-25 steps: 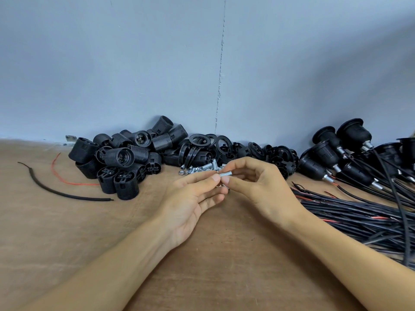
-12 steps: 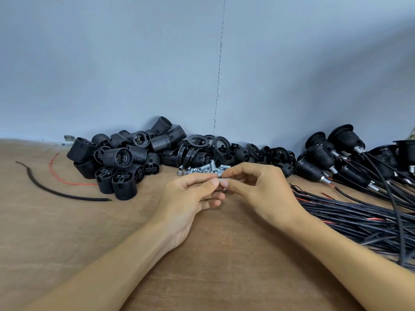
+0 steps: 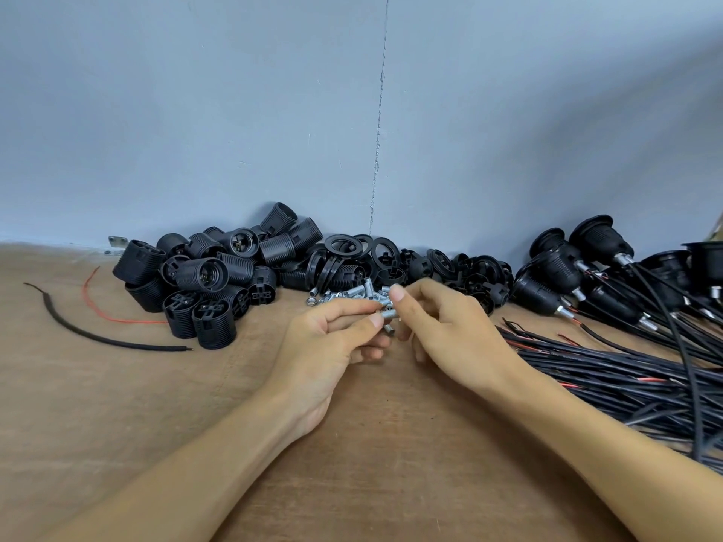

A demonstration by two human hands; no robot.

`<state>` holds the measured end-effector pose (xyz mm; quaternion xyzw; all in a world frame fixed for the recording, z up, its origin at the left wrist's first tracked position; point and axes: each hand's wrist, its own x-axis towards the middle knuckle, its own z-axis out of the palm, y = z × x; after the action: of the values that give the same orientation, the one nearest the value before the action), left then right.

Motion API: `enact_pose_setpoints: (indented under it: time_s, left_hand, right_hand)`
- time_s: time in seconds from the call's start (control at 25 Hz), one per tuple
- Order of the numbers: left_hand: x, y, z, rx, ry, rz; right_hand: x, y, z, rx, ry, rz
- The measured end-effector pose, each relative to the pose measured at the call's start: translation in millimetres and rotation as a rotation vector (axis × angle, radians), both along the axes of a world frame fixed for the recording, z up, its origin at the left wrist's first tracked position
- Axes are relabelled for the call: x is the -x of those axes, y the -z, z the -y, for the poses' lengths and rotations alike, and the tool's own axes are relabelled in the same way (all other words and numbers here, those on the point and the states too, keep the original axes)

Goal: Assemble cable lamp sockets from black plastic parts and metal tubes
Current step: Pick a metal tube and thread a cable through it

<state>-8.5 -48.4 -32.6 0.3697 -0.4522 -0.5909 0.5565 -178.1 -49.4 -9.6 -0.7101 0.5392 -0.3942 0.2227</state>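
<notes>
A small threaded metal tube (image 3: pixel 388 315) is pinched between my left hand (image 3: pixel 332 342) and my right hand (image 3: pixel 442 330), just above the wooden tabletop (image 3: pixel 375 444). More short metal tubes and nuts (image 3: pixel 348 294) lie in a little heap right behind my fingers. Black threaded socket bodies (image 3: pixel 203 283) are piled at the back left. Black rings and caps (image 3: pixel 391 260) lie behind the tubes against the wall.
Assembled sockets with cables (image 3: pixel 579 275) lie at the back right, and their black cable bundle (image 3: pixel 626 377) spreads over the right side. A loose black cable piece (image 3: pixel 98 334) and a red wire (image 3: pixel 105 311) lie at the left. A grey wall stands behind.
Both hands have stayed together at the tube heap, with fingers shifting slightly on the small metal tube. The view moved a little.
</notes>
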Motion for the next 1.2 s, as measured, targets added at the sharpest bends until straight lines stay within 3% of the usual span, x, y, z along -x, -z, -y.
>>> enact_pose_setpoints:
  time_s: [0.12, 0.24, 0.52, 0.72, 1.2]
  left_hand:
    - [-0.2, -0.3, 0.5, -0.001, -0.01, -0.015]
    - [0.3, 0.7, -0.1, 0.017, -0.006, 0.017]
    - [0.8, 2.7, 0.4, 0.044, 0.002, 0.056]
    - [1.1, 4.4, 1.7, 0.031, 0.0, 0.066]
    - [1.8, -0.2, 0.4, 0.023, 0.045, 0.083]
  right_hand:
    - [3.5, -2.7, 2.0, -0.039, -0.085, 0.114]
    - [3.3, -2.0, 3.5, -0.092, -0.064, 0.042]
    - [1.8, -2.5, 3.3, -0.222, -0.154, 0.133]
    - [-1.6, -3.1, 3.2, -0.266, -0.194, 0.368]
    - [-2.6, 3.0, 4.8, -0.283, -0.197, 0.386]
